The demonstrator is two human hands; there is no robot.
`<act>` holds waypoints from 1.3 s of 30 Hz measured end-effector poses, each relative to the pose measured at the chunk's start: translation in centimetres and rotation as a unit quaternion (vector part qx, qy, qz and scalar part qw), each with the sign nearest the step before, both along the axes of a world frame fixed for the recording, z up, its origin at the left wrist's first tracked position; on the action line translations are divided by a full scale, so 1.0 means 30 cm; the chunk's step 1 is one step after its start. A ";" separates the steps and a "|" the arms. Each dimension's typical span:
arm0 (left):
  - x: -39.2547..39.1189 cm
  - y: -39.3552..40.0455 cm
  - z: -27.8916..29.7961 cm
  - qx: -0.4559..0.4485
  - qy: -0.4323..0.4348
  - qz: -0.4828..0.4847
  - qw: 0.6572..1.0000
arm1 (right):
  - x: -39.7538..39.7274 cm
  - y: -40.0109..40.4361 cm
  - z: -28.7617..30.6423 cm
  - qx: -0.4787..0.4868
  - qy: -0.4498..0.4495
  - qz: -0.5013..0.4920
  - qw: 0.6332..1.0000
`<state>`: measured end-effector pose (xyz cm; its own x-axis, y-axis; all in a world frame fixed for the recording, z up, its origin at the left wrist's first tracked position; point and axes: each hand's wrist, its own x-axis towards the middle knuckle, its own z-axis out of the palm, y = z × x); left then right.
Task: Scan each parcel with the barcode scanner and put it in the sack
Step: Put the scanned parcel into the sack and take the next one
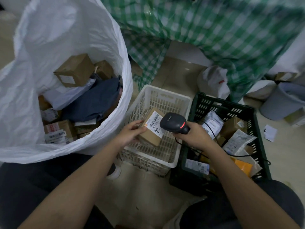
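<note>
My left hand (130,132) grips a small brown cardboard parcel (151,135) with a white barcode label, held over the white basket (179,146). My right hand (194,135) holds a black barcode scanner (174,123) by its handle, its head just right of the label and a red light glowing on it. At the left stands the big white sack (54,38), open, with several boxes and mailer bags inside.
A dark green crate (247,111) at the right holds several parcels and the scanner's cable. Behind are a green checked plastic sheet (206,25), a white bag (214,81) and a grey bucket (283,103). My knees sit at the bottom edge.
</note>
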<state>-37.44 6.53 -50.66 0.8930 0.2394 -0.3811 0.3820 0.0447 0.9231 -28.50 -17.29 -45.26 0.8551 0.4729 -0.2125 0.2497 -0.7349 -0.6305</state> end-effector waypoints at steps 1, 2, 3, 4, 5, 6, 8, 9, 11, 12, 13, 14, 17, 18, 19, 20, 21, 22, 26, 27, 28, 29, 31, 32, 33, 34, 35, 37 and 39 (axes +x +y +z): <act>0.007 0.003 0.008 0.005 -0.003 0.001 1.000 | -0.001 -0.010 0.015 -0.002 -0.002 0.012 1.000; 0.012 0.002 0.016 0.010 -0.004 0.001 1.000 | -0.003 -0.019 0.024 0.000 -0.002 0.018 1.000; 0.020 0.000 0.018 0.014 -0.006 -0.002 1.000 | -0.007 -0.029 0.031 0.002 -0.002 0.019 1.000; 0.028 -0.003 0.021 0.014 -0.006 -0.005 1.000 | -0.011 -0.039 0.037 0.002 -0.004 0.018 1.000; 0.038 -0.005 0.020 0.014 -0.005 -0.007 1.000 | -0.018 -0.048 0.044 0.000 -0.008 0.020 1.000; 0.045 -0.008 0.019 0.012 -0.005 -0.009 1.000 | -0.025 -0.055 0.051 -0.004 -0.014 0.023 1.000; 0.055 -0.015 0.014 0.000 -0.006 -0.006 1.000 | -0.035 -0.067 0.056 -0.013 -0.027 0.025 0.999; 0.057 -0.016 0.010 -0.003 -0.007 -0.004 1.000 | -0.039 -0.071 0.057 -0.015 -0.033 0.022 0.999; 0.056 -0.018 0.007 -0.006 -0.009 -0.003 1.000 | -0.041 -0.080 0.063 -0.009 -0.035 0.015 0.999; 0.056 -0.019 0.006 -0.005 -0.008 -0.003 1.000 | -0.040 -0.085 0.066 -0.003 -0.035 0.012 0.999; 0.054 -0.019 0.007 -0.005 -0.008 -0.005 1.000 | -0.038 -0.089 0.070 0.001 -0.035 0.008 0.999; 0.054 -0.018 0.008 -0.005 -0.008 -0.005 1.000 | -0.037 -0.090 0.075 0.000 -0.035 0.006 0.999; 0.043 -0.022 0.016 -0.008 -0.008 -0.001 1.000 | -0.037 -0.085 0.089 -0.011 -0.033 0.009 0.999; 0.039 -0.026 0.021 -0.007 -0.011 0.001 1.000 | -0.039 -0.083 0.093 -0.010 -0.033 0.010 0.999; 0.036 -0.029 0.025 -0.007 -0.012 0.003 1.000 | -0.040 -0.081 0.095 -0.007 -0.032 0.011 0.999; 0.034 -0.030 0.027 -0.006 -0.015 0.005 1.000 | -0.042 -0.080 0.099 -0.004 -0.032 0.014 0.999; 0.034 -0.030 0.031 -0.005 -0.017 0.005 1.000 | -0.044 -0.080 0.102 -0.003 -0.030 0.016 0.999; 0.034 -0.029 0.035 -0.004 -0.018 0.003 1.000 | -0.046 -0.081 0.105 -0.006 -0.029 0.017 0.999; 0.028 -0.029 0.062 -0.004 -0.029 -0.002 1.000 | -0.050 -0.086 0.116 -0.006 -0.022 0.002 1.000; 0.025 -0.031 0.070 -0.003 -0.034 -0.001 0.999 | -0.053 -0.086 0.120 0.000 -0.021 -0.001 1.000; 0.018 -0.034 0.084 -0.002 -0.039 -0.003 0.999 | -0.058 -0.086 0.125 0.004 -0.022 -0.003 1.000; 0.013 -0.037 0.096 -0.001 -0.044 -0.005 0.999 | -0.062 -0.085 0.132 0.007 -0.026 -0.004 1.000; 0.000 -0.048 0.128 0.001 -0.054 -0.007 0.999 | -0.071 -0.085 0.148 0.015 -0.039 -0.009 0.999; -0.008 -0.055 0.147 0.002 -0.060 -0.006 0.998 | -0.077 -0.084 0.158 0.026 -0.049 -0.016 0.998; -0.016 -0.063 0.168 0.002 -0.072 -0.006 0.997 | -0.083 -0.083 0.168 0.047 -0.057 -0.030 0.997; -0.026 -0.072 0.191 0.003 -0.083 -0.004 0.997 | -0.092 -0.080 0.179 0.079 -0.064 -0.051 0.994; -0.039 -0.081 0.216 0.000 -0.097 0.002 0.995 | -0.100 -0.075 0.192 0.119 -0.069 -0.078 0.987; -0.075 -0.090 0.273 -0.010 -0.130 0.021 0.991 | -0.117 -0.054 0.228 0.202 -0.087 -0.124 0.968; -0.122 -0.085 0.338 -0.026 -0.170 0.043 0.984 | -0.128 -0.019 0.275 0.261 -0.107 -0.148 0.948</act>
